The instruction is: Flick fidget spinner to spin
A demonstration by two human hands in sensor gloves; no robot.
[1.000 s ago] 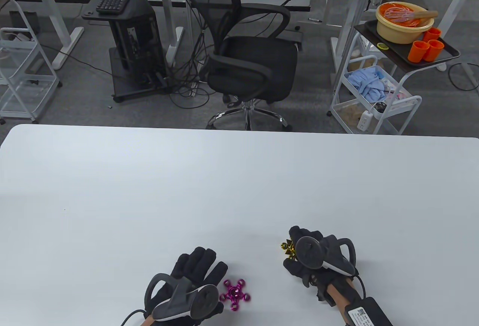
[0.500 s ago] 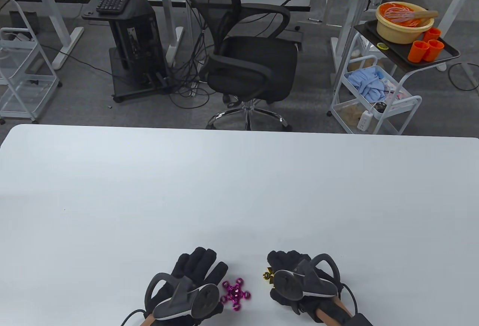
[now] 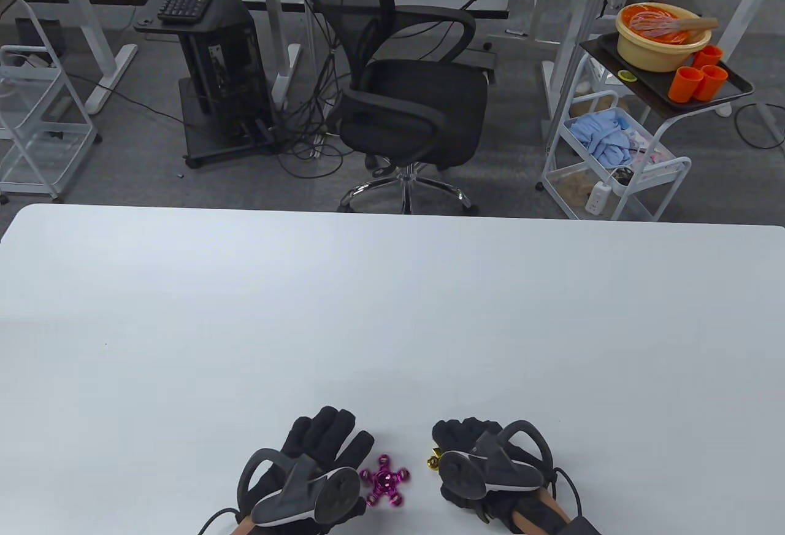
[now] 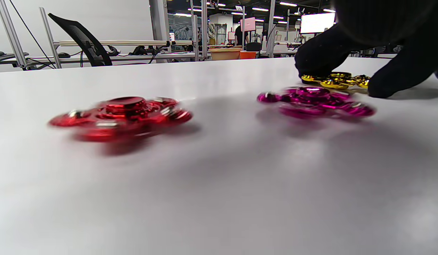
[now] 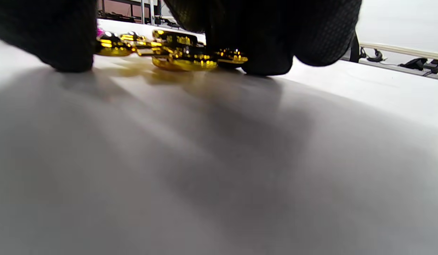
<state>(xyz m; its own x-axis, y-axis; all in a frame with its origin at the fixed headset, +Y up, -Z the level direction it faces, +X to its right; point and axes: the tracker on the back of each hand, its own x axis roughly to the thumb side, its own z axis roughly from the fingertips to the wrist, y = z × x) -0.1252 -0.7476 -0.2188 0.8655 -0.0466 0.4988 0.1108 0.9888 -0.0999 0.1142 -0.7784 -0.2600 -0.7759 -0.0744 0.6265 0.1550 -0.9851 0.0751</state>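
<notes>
Nearest the table (image 3: 392,314) edge, the left hand (image 3: 306,473) lies flat with fingers spread, holding nothing; a red spinner (image 4: 121,115) sits beneath it. Just beyond, the pink spinner (image 3: 384,480) lies between the hands. The right hand (image 3: 484,467) grips the gold spinner (image 5: 176,49) against the tabletop. It looks stiff, slick metal: pin the hub, flick a lobe.
</notes>
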